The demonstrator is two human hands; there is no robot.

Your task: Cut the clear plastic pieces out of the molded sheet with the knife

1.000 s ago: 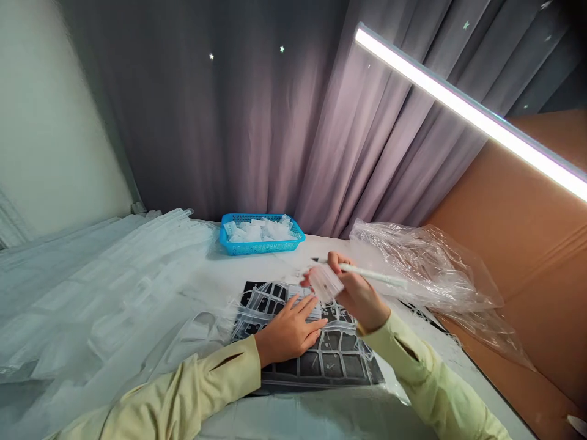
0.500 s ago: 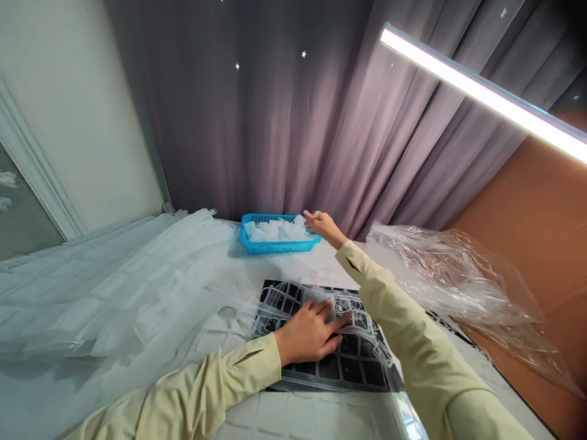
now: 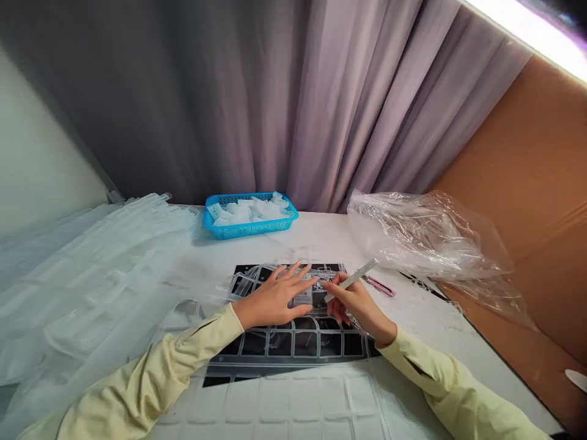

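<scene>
My left hand (image 3: pixel 277 297) lies spread on a clear plastic sheet (image 3: pixel 305 343) with rectangular ridged cells. Under the sheet is a black panel (image 3: pixel 217 380) with pale grid lines. Close to its fingertips, my right hand (image 3: pixel 358 305) is closed around a flat, pale, ruler-like strip (image 3: pixel 364 269), which slants up to the right. The strip's lower end is by the sheet, partly hidden by the fingers. A pink, slim cutter-like tool (image 3: pixel 380 286) rests on the table just beyond my right hand.
A blue basket (image 3: pixel 252 230) at the back holds several small clear-white pieces (image 3: pixel 247 209). Stacked translucent plastic sheets (image 3: pixel 92 281) cover the left side. Crumpled clear film (image 3: pixel 422 235) lies at the right, near the table edge and orange wall (image 3: pixel 527 183). A grey curtain (image 3: pixel 257 98) hangs behind.
My right hand has come back from the blue basket to the sheet and now grips the pale strip. My left hand stays spread on the sheet. The view has shifted.
</scene>
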